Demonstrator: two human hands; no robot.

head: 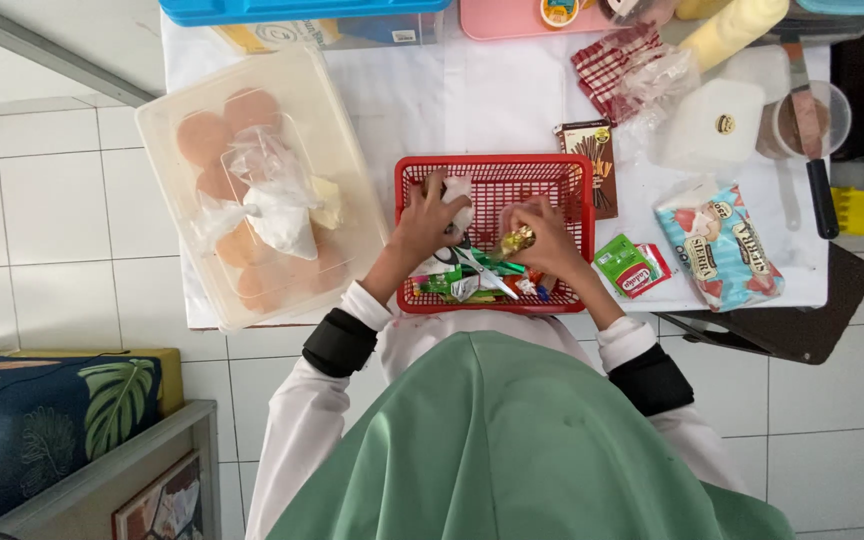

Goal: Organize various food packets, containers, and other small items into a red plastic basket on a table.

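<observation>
A person in a green head covering and white sleeves with black cuffs stands at a white-covered table, seen from directly above. Both hands are inside a red plastic basket at the table's near edge. The left hand is curled around a crumpled piece of white paper or wrapper, fingers closed on it at the basket's left side. The right hand is pinching a small gold-foil-wrapped sweet between its fingertips, held over the middle of the basket. Beneath the hands, the basket bottom holds a jumble of small wrappers in green, red and silver, with a pair of scissors lying among them. To the left of the basket sits a large clear lidded container with round brownish cakes showing through it and a knotted clear bag of white powder resting on top. Just behind the basket's right corner lies a brown box of chocolate-coated sticks. To the right of the basket is a small green sachet, and beyond it a blue and white biscuit packet. A black-handled knife lies near the table's right edge.
</observation>
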